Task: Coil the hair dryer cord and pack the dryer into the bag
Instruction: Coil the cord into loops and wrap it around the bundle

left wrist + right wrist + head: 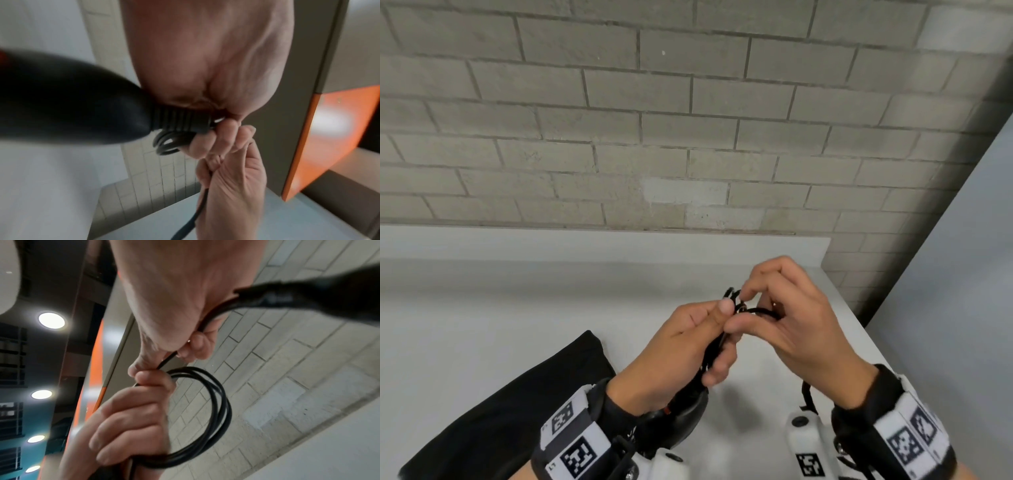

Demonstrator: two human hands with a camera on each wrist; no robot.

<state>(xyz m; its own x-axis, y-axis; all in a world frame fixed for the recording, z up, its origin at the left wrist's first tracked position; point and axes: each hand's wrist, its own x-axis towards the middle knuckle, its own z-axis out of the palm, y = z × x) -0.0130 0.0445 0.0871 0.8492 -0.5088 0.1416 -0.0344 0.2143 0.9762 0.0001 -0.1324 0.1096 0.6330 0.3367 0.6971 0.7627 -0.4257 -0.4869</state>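
Behind, grey brick wall (619,120); below, white table (517,308), black bag (517,404)

There was one hair dryer (681,421), with one cord (218,402) wound into about four loops (they overlapped, so the count was loose). One black bag (517,404) lay at about eight o'clock on the one white table (517,308). Two hands showed: the left hand (681,353) and the right hand (791,318). Four round ceiling lights (51,320) glowed at nine o'clock.
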